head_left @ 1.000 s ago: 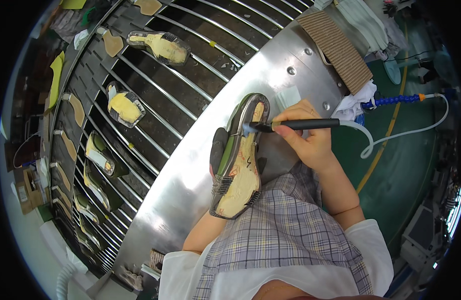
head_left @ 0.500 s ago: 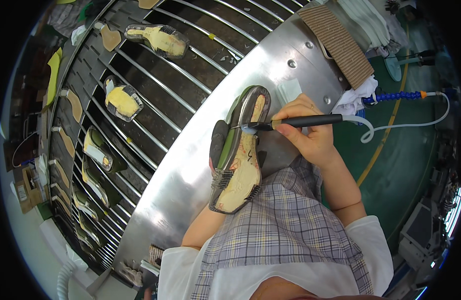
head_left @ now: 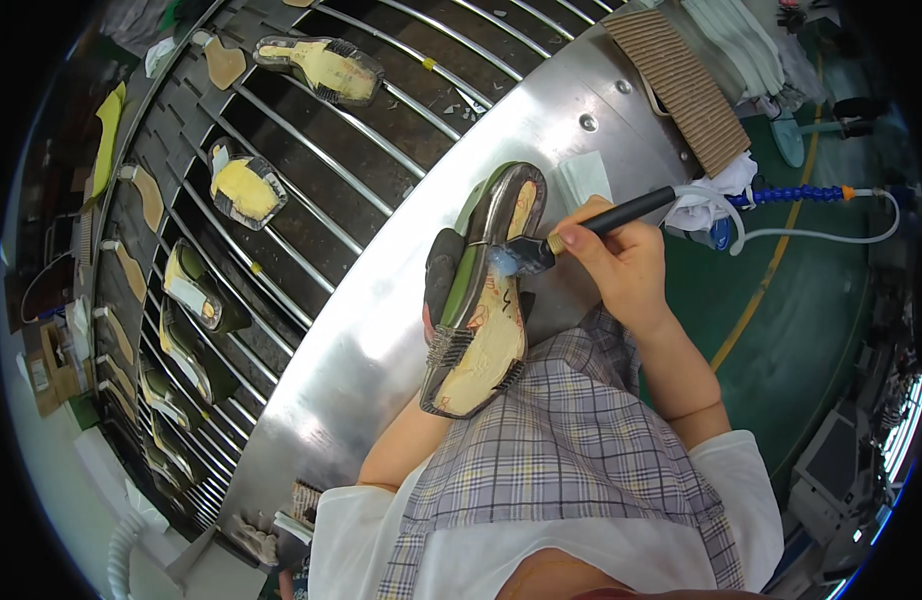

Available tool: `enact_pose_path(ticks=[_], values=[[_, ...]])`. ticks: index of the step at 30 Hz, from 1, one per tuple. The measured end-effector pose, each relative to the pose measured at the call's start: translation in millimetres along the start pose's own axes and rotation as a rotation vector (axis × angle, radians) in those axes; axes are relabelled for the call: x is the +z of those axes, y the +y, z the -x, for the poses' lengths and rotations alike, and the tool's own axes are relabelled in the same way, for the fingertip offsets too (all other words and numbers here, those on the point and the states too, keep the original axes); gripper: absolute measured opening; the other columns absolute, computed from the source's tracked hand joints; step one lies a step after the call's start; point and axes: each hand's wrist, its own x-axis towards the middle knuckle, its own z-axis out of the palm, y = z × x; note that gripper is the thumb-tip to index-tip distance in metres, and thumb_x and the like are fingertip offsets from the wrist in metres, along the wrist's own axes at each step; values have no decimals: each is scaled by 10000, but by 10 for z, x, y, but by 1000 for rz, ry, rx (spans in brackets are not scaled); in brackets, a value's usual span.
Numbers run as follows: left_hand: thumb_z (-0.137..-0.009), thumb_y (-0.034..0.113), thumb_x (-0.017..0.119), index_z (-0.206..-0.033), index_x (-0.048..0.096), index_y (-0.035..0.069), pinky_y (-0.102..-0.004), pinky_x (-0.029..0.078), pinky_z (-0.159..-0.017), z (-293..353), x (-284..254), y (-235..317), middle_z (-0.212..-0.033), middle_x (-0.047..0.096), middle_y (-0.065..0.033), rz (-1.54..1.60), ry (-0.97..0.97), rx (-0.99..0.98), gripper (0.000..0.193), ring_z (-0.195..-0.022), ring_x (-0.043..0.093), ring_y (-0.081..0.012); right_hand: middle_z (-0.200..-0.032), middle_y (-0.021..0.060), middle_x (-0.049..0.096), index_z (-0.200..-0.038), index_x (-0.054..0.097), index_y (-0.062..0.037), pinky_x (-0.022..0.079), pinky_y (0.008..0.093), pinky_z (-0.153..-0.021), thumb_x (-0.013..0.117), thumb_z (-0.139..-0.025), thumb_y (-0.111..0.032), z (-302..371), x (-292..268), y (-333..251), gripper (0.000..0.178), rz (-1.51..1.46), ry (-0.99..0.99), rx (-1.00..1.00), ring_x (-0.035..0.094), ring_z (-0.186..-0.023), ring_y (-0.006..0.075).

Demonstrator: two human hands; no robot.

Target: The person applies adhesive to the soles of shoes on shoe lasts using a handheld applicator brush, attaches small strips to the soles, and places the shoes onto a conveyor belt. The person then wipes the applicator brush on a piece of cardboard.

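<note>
An unfinished shoe (head_left: pixel 486 350) lies sole up in front of me, its pale underside ringed by dark pleated upper, with olive green along the left side. My left forearm (head_left: pixel 409 440) runs beneath its near end; the shoe rests on my left hand, mostly hidden. A dark shape (head_left: pixel 442 268) at the shoe's left edge may be covered fingers. My right hand (head_left: pixel 621 255) is closed round the black handle of a hose-fed brush (head_left: pixel 529 254). Its pale, wet-looking bristles touch the narrow middle of the sole.
Under the shoe spreads a curved metal table (head_left: pixel 381 310). Beyond it, several more shoes sit on a rack of metal bars (head_left: pixel 361 190). Ribbed cardboard (head_left: pixel 681 95) lies at the far right, near white cloth and a blue jointed hose (head_left: pixel 791 195). A thin white tube (head_left: pixel 821 233) trails from the brush.
The brush handle has tilted, its rear end rising away from me, and the brush head has turned broadside on the sole. My right hand has rolled with it; the shoe has barely shifted.
</note>
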Motion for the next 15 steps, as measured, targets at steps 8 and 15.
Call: enact_pose_path(ticks=[8,15], values=[[-954,331,557,-1288,521,29,-463,533,-877,-87,-68,59,-1208,606,-157,346,38,-347,452,-1047,620,-287,-811,1,639,-900,701,-51,331,245,-542,763,-825,-123,-45,-12,12,121,379,89,-444,421,-625,102],[-978,401,514,-1231,585,11,-461,558,-848,-87,74,151,-1143,656,-178,238,100,-336,471,-999,659,-298,-803,0,627,-904,696,-60,343,249,-563,763,-824,-126,62,4,-13,123,262,-25,-344,415,-645,108]])
